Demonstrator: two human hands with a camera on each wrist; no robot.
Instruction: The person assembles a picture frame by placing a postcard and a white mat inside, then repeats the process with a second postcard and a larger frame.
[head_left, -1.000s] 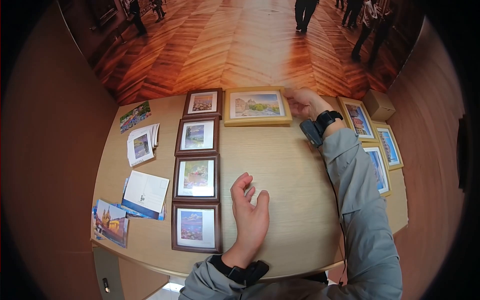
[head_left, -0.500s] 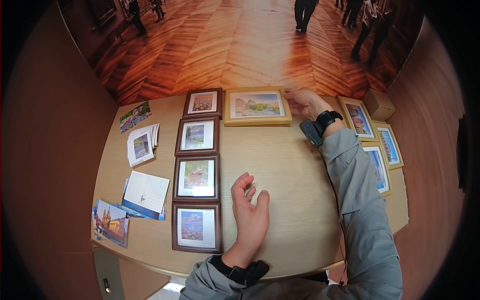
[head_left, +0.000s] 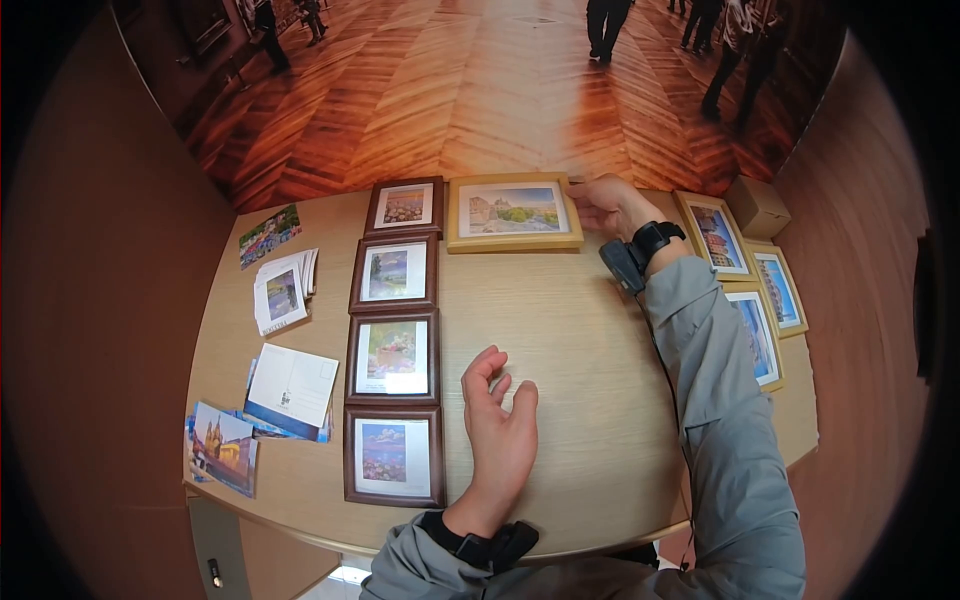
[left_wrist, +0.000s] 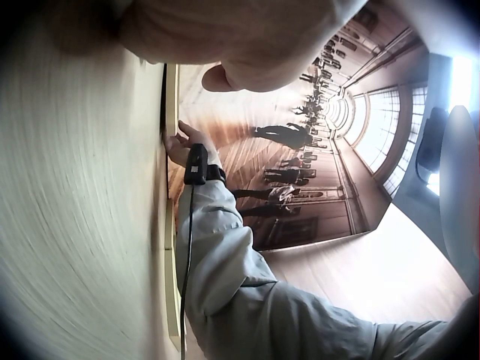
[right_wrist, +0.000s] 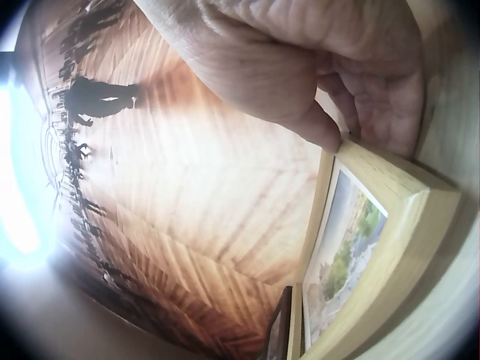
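At tbl [head_left: 590,400], R hand [head_left: 620,208] touches 1 of 4 gold frames [head_left: 515,243].

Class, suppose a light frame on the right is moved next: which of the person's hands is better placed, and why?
Probably the right. The right hand is nearer the light frames on the right; the left hand sits across the table, closer to the dark frames.

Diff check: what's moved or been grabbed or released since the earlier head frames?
Nothing visibly, beyond a slight shift of the head view. No new hold, no release. Right hand still at the right end of the wide gold frame; left hand still over the table, holding nothing. Dark frames and cards as they were.
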